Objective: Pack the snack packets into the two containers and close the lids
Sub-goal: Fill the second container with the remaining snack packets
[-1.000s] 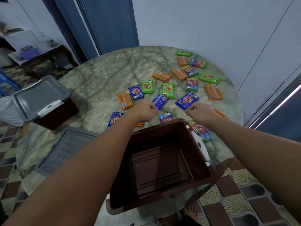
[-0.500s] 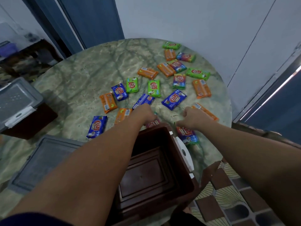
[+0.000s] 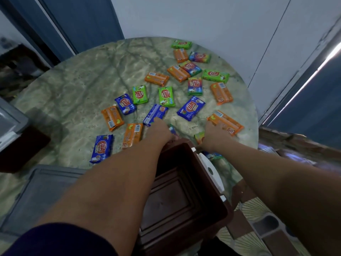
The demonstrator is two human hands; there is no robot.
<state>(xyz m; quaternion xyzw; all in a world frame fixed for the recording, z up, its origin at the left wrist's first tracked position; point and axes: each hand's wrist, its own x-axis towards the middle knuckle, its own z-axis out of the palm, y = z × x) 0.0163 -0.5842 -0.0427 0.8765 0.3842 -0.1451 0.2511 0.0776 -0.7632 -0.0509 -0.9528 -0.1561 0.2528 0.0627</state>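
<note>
Leftmost, at the table's [image 3: 73,93] left edge, I see the second container [image 3: 20,145], dark brown with its grey lid [image 3: 9,124] on, partly cut off by the frame. Toward the near-left edge lies a loose grey lid [image 3: 46,191], flat, rectangular, with a raised rim. The marbled green round tabletop is bare across its left and far-left stretch, so the widest free room lies there. My left hand [image 3: 160,130] rests knuckles-up on a multicoloured packet [image 3: 172,129] just beyond the open container's far rim; its fingers curl over it, though I cannot tell how firm the grasp is. The open brown container [image 3: 184,191] sits at the near edge, a rigid plastic box with a stepped floor, empty, and a white latch [image 3: 210,170] on its right wall. My right hand [image 3: 215,133] lies on another packet [image 3: 200,136] near the right edge, fingers hidden, so its hold I cannot tell. Glossy snack packets [image 3: 191,108], orange, blue and green, lie scattered flat from the centre to the far-right edge.
</note>
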